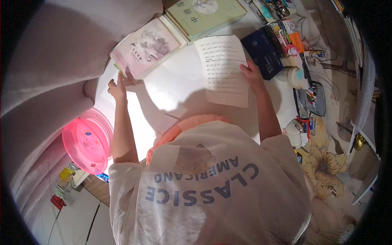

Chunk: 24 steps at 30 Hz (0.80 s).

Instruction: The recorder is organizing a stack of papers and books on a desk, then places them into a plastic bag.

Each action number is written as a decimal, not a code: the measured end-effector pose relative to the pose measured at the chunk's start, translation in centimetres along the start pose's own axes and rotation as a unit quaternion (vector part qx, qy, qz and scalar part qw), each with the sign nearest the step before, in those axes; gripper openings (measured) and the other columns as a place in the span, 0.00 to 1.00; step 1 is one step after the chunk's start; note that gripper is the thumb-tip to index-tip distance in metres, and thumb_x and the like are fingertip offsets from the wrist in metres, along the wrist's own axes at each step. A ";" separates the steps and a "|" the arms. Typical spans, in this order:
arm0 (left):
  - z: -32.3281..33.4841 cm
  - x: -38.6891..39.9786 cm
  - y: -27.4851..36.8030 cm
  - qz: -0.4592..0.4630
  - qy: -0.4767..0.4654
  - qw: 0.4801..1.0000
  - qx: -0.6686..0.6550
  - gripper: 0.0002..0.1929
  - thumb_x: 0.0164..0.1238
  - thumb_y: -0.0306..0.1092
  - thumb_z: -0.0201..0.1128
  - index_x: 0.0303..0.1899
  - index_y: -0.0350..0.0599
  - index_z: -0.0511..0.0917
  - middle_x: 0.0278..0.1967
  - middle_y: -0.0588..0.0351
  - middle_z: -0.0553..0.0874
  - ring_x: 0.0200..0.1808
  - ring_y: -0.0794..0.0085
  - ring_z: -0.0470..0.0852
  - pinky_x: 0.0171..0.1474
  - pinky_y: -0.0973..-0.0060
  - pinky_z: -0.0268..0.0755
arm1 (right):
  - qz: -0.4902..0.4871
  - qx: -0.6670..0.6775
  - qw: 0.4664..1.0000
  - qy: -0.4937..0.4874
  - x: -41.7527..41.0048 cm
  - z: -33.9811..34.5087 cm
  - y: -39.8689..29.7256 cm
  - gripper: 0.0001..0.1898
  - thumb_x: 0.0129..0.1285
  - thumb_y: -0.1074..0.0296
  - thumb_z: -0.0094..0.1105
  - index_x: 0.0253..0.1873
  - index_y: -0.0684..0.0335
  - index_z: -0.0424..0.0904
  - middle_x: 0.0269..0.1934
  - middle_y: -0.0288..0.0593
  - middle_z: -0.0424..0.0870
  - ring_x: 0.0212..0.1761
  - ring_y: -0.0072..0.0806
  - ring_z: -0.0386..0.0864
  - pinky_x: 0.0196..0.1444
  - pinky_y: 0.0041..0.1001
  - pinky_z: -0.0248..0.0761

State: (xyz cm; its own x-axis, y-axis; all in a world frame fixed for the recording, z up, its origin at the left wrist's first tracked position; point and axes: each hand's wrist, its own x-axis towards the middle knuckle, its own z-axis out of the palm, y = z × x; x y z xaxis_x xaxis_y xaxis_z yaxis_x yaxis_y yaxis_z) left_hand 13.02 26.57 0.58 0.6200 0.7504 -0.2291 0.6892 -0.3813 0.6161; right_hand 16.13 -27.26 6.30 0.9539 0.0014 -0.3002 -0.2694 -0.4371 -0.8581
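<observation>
My right hand (253, 73) pinches the right edge of a white paper sheet (225, 67) with printed rows, its fingers at the margin and its lower part curving over the white table (171, 79). My left hand (118, 88) is at the table's left side, by the near left corner of a pink-covered book (148, 49) with a landscape picture. One of its fingers points toward that corner, the others are partly curled, and no held thing shows. Whether the fingertip touches the book cannot be told. A thick green book (206, 15) lies beyond the pink one.
A dark blue folder or box (263, 53) lies beside my right hand. Further right are a jar (294, 76), an unzipped pencil case (310, 99) with pens and a clear container (294, 133). A pink plastic basin (87, 144) and a grey curtain (61, 55) border the left.
</observation>
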 end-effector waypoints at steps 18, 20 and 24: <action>-2.0 -23.7 -10.5 0.217 -0.178 0.957 0.073 0.24 0.42 0.36 0.78 0.43 0.44 0.76 0.40 0.50 0.80 0.44 0.55 0.79 0.45 0.61 0.75 | 0.047 0.277 0.958 0.051 -7.6 2.0 -0.9 0.21 0.66 0.79 0.48 0.63 0.67 0.75 0.57 0.42 0.80 0.54 0.27 0.78 0.60 0.25 0.68; -2.2 -24.2 -10.3 0.222 -0.165 0.957 0.092 0.23 0.44 0.35 0.76 0.43 0.44 0.75 0.39 0.50 0.81 0.44 0.54 0.80 0.45 0.60 0.75 | 0.028 0.295 0.954 0.041 -8.2 1.8 0.3 0.22 0.64 0.80 0.46 0.62 0.66 0.77 0.55 0.43 0.81 0.53 0.28 0.79 0.59 0.25 0.68; -2.3 -24.6 -11.3 0.164 -0.134 0.976 0.050 0.23 0.47 0.35 0.75 0.43 0.43 0.72 0.38 0.48 0.83 0.40 0.51 0.82 0.42 0.60 0.75 | -0.117 0.148 0.974 0.127 -8.1 0.9 3.0 0.21 0.62 0.82 0.44 0.57 0.68 0.81 0.55 0.41 0.82 0.52 0.29 0.79 0.60 0.27 0.68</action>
State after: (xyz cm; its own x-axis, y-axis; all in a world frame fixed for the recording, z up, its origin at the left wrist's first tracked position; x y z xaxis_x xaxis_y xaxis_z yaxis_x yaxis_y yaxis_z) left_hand -10.89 13.68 0.98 0.8805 0.4150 -0.2291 0.4614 -0.6391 0.6153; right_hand 7.46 -27.79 5.74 0.9856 -0.1693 -0.0020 -0.0317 -0.1728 -0.9844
